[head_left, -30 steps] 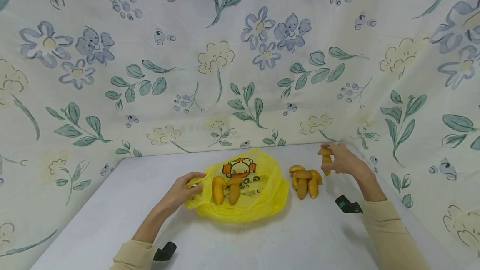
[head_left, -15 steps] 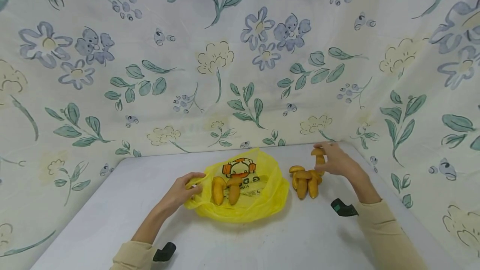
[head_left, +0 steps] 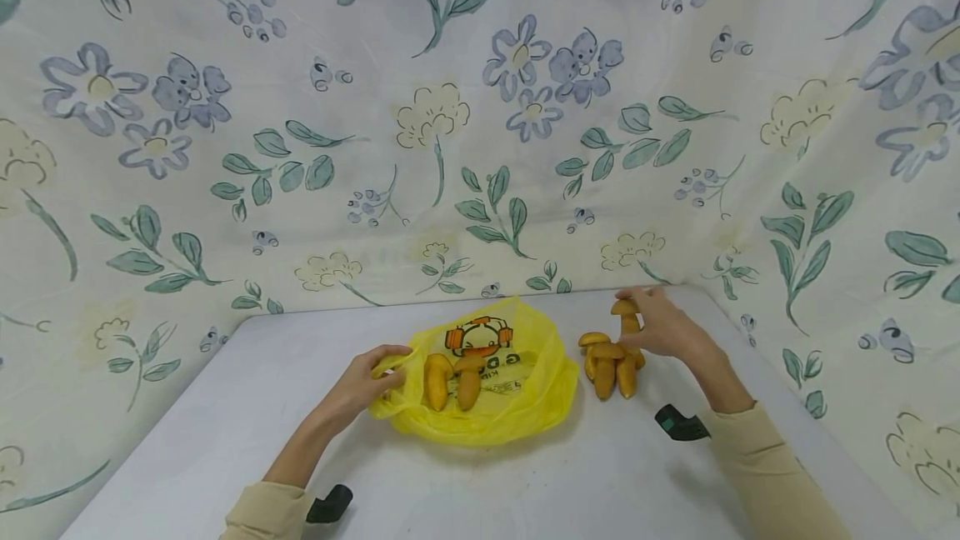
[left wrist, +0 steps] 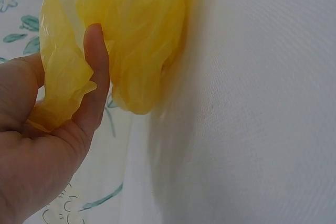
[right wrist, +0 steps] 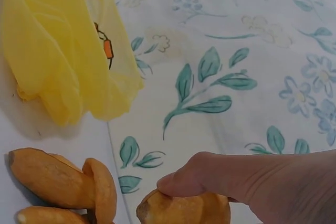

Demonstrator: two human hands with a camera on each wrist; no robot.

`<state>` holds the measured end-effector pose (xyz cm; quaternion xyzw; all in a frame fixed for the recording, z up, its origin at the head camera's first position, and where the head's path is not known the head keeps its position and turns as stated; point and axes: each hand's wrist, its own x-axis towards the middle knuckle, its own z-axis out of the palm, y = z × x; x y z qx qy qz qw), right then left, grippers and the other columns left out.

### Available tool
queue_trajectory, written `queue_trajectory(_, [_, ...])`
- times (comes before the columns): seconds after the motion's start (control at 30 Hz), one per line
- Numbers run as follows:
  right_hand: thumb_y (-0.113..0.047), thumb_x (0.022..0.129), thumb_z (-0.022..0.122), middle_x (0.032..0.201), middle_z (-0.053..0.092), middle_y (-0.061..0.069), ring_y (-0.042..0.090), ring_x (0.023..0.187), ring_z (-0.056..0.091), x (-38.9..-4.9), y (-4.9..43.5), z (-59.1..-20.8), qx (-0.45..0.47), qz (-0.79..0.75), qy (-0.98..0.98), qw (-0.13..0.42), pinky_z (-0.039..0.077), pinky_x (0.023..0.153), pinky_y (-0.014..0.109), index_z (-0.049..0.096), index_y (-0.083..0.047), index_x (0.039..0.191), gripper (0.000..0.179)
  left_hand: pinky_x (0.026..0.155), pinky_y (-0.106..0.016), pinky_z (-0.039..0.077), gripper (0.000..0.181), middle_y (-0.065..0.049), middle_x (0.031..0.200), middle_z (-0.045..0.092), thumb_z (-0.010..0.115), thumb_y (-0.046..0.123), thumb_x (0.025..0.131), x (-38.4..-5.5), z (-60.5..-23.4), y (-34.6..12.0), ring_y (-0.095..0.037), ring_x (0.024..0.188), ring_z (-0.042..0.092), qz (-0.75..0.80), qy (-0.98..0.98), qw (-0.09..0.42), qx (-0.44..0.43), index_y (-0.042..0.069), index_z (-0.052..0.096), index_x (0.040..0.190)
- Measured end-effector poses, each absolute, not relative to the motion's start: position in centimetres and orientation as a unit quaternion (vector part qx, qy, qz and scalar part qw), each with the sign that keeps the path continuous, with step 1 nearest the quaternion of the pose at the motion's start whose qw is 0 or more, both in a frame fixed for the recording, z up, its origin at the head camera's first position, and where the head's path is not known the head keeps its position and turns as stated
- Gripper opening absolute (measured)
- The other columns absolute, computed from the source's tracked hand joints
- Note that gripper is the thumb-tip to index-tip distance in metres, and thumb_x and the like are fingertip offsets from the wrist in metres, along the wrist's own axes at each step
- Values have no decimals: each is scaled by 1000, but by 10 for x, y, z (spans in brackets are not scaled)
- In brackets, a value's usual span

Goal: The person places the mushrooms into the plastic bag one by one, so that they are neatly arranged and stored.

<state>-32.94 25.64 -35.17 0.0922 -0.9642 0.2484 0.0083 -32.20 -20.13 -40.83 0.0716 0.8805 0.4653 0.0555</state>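
Note:
A yellow plastic bag [head_left: 555, 382] lies spread on the table with its mouth up, and two brown mushrooms [head_left: 468, 386] rest inside. My left hand [head_left: 360, 386] holds the bag's left edge; in the left wrist view the thin plastic [left wrist: 63, 87] passes between thumb and fingers. My right hand [head_left: 671, 327] grips a mushroom [head_left: 627, 319] by its cap and stem, upright, just behind a small pile of mushrooms [head_left: 603, 373] right of the bag. In the right wrist view the thumb presses on the held mushroom [right wrist: 178, 211], and the fingers behind it are hidden.
The white table [head_left: 480, 490] ends at a floral cloth [head_left: 495, 215] hanging behind it. Black wrist devices [head_left: 681, 423] sit by both forearms. In the right wrist view the piled mushrooms [right wrist: 58, 179] lie between the bag and the held one.
My right hand has carried its mushroom leftward, from beside the pile to just behind it. The left hand and the bag have stayed in place.

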Motion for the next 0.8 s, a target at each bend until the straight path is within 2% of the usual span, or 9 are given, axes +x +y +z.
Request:
queue_trajectory(0.37, [-21,84,74,139,35,33,38,99,56,-328,246,-354,90,241,-966,-7,53,85,52,43,-10,141,66,84,-28,50,45,-19,149,43,59,16,95,-321,-408,-200,-25,111,51,465,881,57,71,8,51,138])
queue_trajectory(0.8, [-19,84,74,141,35,31,38,102,55,-328,240,-354,93,248,-964,-22,53,88,52,43,-11,142,66,82,-27,50,45,-19,148,43,60,16,95,-321,-407,-202,-25,109,52,465,880,54,74,8,51,138])
